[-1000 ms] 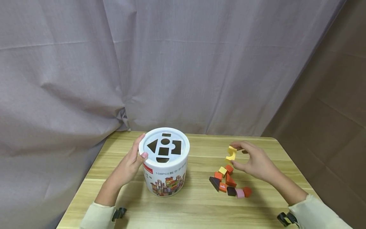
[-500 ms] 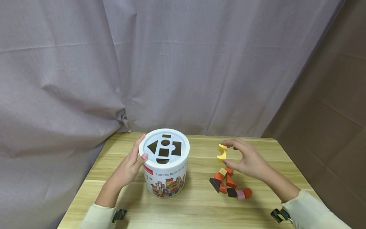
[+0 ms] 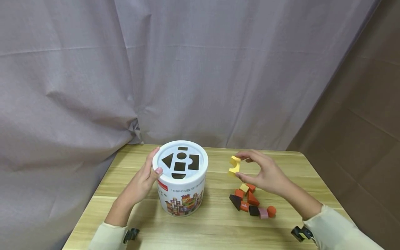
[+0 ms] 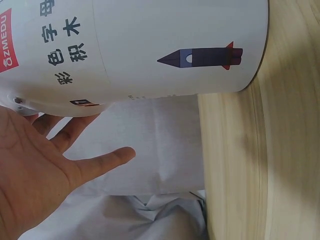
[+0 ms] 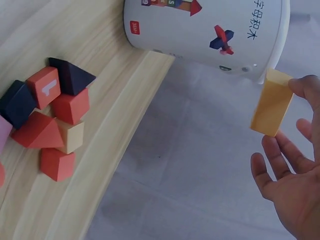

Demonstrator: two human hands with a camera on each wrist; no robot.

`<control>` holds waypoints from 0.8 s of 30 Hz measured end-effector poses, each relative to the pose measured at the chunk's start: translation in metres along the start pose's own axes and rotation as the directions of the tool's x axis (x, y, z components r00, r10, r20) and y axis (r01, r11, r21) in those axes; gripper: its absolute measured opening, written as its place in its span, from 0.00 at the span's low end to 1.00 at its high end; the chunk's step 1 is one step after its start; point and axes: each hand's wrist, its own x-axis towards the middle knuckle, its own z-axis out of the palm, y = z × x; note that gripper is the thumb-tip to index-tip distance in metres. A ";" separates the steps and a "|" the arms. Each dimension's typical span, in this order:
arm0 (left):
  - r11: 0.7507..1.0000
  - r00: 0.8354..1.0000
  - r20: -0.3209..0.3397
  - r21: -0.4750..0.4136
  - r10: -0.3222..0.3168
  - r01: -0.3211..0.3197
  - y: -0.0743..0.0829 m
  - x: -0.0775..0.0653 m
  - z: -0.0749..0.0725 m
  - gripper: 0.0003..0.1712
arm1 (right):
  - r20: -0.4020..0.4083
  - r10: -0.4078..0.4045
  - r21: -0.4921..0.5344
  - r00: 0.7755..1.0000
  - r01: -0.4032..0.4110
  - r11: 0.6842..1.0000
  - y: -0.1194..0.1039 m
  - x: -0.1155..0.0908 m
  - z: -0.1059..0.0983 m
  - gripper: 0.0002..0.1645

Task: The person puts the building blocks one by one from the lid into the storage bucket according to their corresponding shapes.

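Evidently, the right hand [image 3: 264,172] pinches a yellow rectangular block with an arched notch [image 3: 237,165] by its two ends, probably to leave the notch free of skin. The block is raised at those fingertips; past them stands a white cylindrical bucket [image 3: 184,189]. The left hand [image 3: 144,177] has fingers spread against its side, thumb resting on the pale lid with shaped cut-outs [image 3: 192,177], presumably to steady it. Below the right fingers lie red, black, pink and cream blocks [image 3: 252,199], perhaps for easy reach. One red cube [image 5: 44,86] bears a white "1". The bucket reads "108PCS"; near the left fingers, "积木" and a red label [image 4: 6,42] ending "ZMEDU".
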 end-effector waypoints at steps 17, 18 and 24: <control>1.000 1.000 0.002 -0.004 -0.002 0.002 0.000 0.000 0.000 0.42 | 0.027 -0.002 0.128 1.000 -0.002 0.992 -0.018 0.024 0.011 0.36; 1.000 1.000 0.002 -0.004 -0.002 0.002 0.000 0.000 0.000 0.42 | 0.029 -0.002 0.134 1.000 -0.002 0.991 -0.019 0.025 0.012 0.36; 1.000 1.000 0.001 -0.002 0.000 0.000 -0.001 0.000 0.000 0.42 | 0.037 -0.019 0.170 0.999 0.012 0.985 -0.025 0.036 0.017 0.35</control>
